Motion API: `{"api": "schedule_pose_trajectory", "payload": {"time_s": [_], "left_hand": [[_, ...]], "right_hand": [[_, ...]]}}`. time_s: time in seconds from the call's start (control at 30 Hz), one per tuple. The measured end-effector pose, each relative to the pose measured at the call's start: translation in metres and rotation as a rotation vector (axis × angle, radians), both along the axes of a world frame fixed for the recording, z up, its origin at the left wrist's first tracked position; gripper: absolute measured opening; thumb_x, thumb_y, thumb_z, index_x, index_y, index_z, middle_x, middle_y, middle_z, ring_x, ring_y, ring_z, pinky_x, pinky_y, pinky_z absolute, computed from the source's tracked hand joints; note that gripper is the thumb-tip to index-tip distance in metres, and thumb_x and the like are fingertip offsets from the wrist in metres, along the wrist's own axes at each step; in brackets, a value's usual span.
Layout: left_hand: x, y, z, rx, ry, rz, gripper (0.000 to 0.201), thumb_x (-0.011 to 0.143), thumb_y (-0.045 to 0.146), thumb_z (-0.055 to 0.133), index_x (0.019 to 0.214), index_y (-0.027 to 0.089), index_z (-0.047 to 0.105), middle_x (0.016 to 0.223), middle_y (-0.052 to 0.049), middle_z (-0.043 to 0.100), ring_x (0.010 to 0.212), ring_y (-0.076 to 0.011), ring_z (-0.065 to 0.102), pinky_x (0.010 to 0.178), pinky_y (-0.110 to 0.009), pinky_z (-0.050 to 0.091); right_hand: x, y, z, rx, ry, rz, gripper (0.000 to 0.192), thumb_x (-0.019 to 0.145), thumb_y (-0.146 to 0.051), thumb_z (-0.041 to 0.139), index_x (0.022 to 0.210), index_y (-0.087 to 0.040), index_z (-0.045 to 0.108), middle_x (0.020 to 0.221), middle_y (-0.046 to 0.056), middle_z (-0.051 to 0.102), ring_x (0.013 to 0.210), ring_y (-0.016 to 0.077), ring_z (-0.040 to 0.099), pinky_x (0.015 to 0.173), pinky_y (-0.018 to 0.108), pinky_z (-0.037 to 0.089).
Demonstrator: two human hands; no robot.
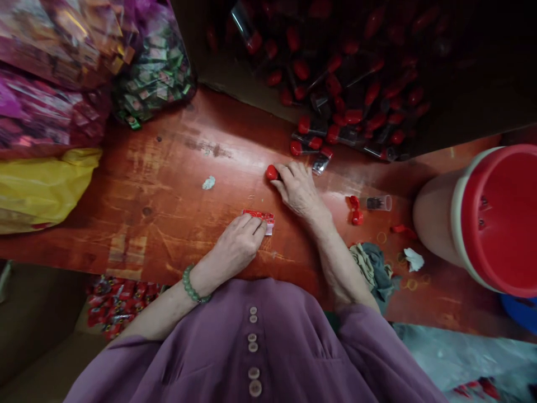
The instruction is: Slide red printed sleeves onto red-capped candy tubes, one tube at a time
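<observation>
Both hands are laid on the red-brown wooden table (168,168), close to the body. By the left hand (237,246) a small flat red packet (259,216) is pinned under curled fingertips (257,226); the packet's long axis runs left to right, across the line of the forearm, and its far end is left jutting out past the fingers toward the right hand. The right hand (298,190) is set just beyond and to the right of the left, palm down, its fingers closed over a red-capped tube (272,172). Only the red cap is seen, poking out to the left of the fingertips; the tube's body is hidden beneath the hand, so its axis can only be presumed to run left to right as well. Packet and cap are thus held near each other but apart, the packet nearer the body and the cap farther out. Ahead of the right hand a heap of like tubes (344,95) is spilled from a dark box. To that hand's right a clear open tube (377,202) and a loose red cap (354,208) are lying.
</observation>
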State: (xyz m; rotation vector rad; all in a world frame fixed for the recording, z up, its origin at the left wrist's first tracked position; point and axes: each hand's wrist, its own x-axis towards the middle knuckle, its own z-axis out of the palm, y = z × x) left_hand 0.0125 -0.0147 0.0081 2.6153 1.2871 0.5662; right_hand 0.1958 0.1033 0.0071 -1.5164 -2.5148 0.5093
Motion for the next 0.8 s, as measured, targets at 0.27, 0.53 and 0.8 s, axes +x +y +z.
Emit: {"api": "schedule_pose_trajectory", "payload": {"time_s": [0.27,0.53,0.8], "left_hand": [[-0.001,0.004,-0.005,-0.002,-0.17,0.104,0.013,0.091,0.011,0.059,0.082,0.014,0.068,0.078,-0.006,0.067,0.074,-0.0196,0.056,0.074,-0.033,0.05],[-0.004,0.006,-0.003,0.005,-0.152,0.07,0.015,0.091,0.009,0.056,0.091,0.011,0.071,0.085,-0.009,0.072,0.075,-0.02,0.059,0.073,-0.032,0.052],[-0.002,0.007,0.001,0.011,-0.156,0.12,0.019,0.091,0.013,0.058,0.076,0.013,0.069,0.074,-0.007,0.07,0.068,-0.0188,0.059,0.067,-0.032,0.051]], "right_hand": [[0.018,-0.038,-0.013,-0.651,1.268,-0.43,0.046,0.086,-0.06,0.059,0.115,-0.024,0.058,0.085,0.0,0.067,0.072,0.0133,0.065,0.068,0.028,0.053],[0.026,-0.06,-0.006,-0.73,1.569,-0.407,0.036,0.076,-0.047,0.069,0.101,-0.024,0.058,0.089,0.0,0.066,0.065,0.0105,0.056,0.051,0.022,0.043],[0.031,-0.068,-0.001,-0.74,1.541,-0.449,0.042,0.086,-0.061,0.055,0.097,-0.022,0.064,0.084,0.002,0.064,0.051,0.0076,0.044,0.046,0.023,0.037]]}}
